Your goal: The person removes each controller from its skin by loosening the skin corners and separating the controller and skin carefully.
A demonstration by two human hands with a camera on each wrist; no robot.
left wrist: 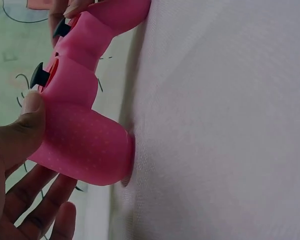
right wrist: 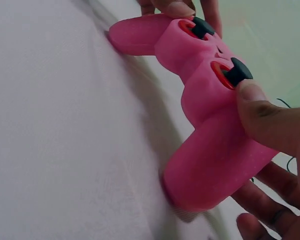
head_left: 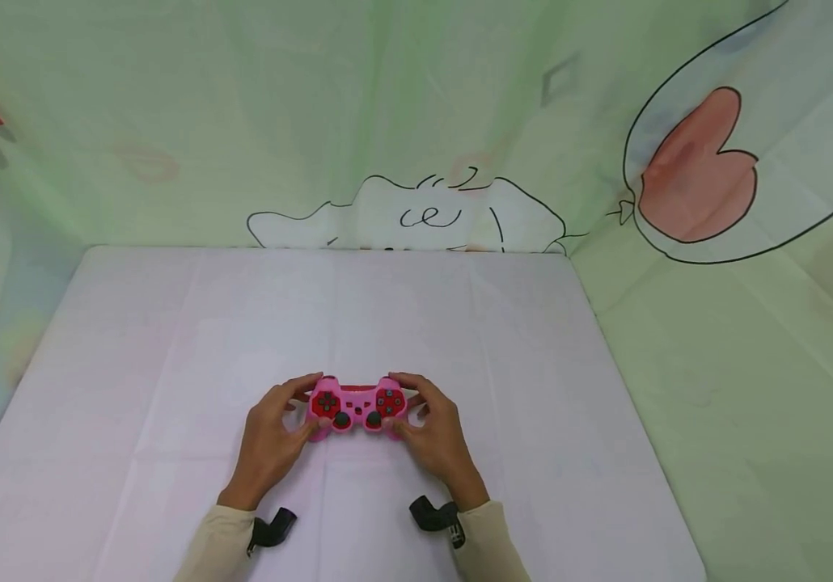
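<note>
plainly, the head view shows one pink controller [head_left: 358, 399] at one white table [head_left: 533, 364], a little below the middle of the picture, with two hands on it, one at each end. the left hand [head_left: 268, 440] pinches its own end, thumb on the face and forefinger at the top edge; the right hand [head_left: 440, 436] does the same opposite, both only as wide as the controller needs. on the face i count two red button patches [head_left: 326, 403] and, below them, two dark thumbsticks [head_left: 341, 420]. two pale sleeves [head_left: 216, 543] and two black wrist mounts [head_left: 275, 529] follow, one of each per arm. behind hangs a green backdrop [head_left: 315, 105] with one large drawn balloon [head_left: 802, 121] at the right.

the left wrist view has both thumbsticks again, the left thumb's tip just beside the nearer one. three fingers of that hand spread loosely behind the nearer grip, whose end seems to meet the cloth.

the right wrist view also counts two thumbsticks; the right thumb presses the face beside the nearer one. the controller tilts, its two grip ends down at the white cloth.
</note>
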